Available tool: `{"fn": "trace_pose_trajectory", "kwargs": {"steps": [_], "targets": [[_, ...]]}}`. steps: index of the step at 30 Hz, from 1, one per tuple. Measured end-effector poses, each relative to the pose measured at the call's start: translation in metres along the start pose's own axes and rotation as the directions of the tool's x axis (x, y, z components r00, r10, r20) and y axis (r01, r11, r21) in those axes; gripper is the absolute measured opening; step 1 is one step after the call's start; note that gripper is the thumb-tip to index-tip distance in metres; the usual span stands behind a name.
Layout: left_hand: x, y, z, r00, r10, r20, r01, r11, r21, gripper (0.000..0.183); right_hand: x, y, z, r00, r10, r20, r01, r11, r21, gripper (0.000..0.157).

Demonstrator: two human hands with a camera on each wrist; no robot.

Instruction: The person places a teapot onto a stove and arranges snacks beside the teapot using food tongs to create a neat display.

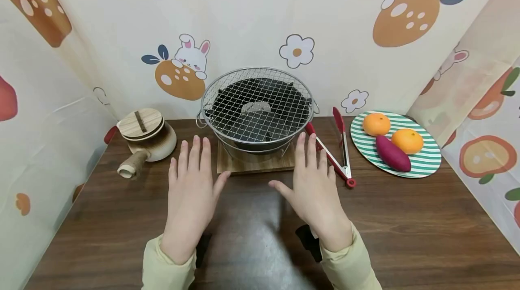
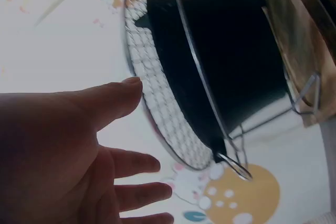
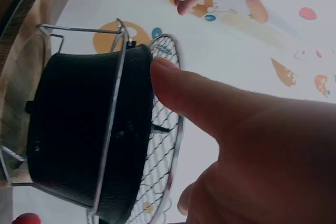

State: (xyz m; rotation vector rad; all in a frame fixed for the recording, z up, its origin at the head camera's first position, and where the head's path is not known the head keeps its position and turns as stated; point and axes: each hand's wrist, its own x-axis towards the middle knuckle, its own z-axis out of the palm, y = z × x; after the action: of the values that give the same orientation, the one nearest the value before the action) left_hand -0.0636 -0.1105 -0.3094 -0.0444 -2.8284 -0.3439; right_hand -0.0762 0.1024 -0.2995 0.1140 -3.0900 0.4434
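My left hand (image 1: 190, 204) is held above the table with straight fingers and the thumb spread inward. Mirroring it, my right hand (image 1: 318, 195) has its fingers extended and holds nothing. Just beyond both hands stands a small round charcoal grill (image 1: 255, 145), a black bowl in a wire frame, topped by a wire mesh rack (image 1: 260, 100). A wooden base board (image 1: 256, 163) lies under it. Near the right fingertips are red-handled tongs (image 1: 345, 150), spread in a V. In the left wrist view, the black bowl (image 2: 226, 51) appears apart from the left thumb.
A ceramic side-handled teapot (image 1: 158, 143) with a wooden lid (image 1: 141, 123) stands at the left. To the right, a green-striped plate (image 1: 422, 161) bears two oranges (image 1: 407, 141) and a purple sweet potato (image 1: 393, 153). Patterned curtains (image 1: 252, 10) close off the back and sides.
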Motion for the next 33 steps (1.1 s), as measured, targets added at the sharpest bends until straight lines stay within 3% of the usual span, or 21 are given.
{"fn": "trace_pose_trajectory", "kwargs": {"steps": [10,19,33], "targets": [[0.016,-0.028,0.012,0.996,-0.077,-0.048,0.073,0.995,-0.062,0.070,0.017,0.008,0.010,0.993,0.063,0.099,-0.062,0.998,-0.015,0.114],[0.024,-0.048,0.018,0.990,-0.126,-0.071,0.121,0.990,-0.078,0.063,0.027,0.013,0.021,0.989,0.081,0.121,-0.079,0.997,-0.020,0.116],[0.029,-0.087,0.017,0.942,-0.316,-0.116,0.299,0.943,-0.147,0.056,0.044,0.021,0.041,0.987,0.095,0.131,-0.097,0.995,0.008,0.116]]}}
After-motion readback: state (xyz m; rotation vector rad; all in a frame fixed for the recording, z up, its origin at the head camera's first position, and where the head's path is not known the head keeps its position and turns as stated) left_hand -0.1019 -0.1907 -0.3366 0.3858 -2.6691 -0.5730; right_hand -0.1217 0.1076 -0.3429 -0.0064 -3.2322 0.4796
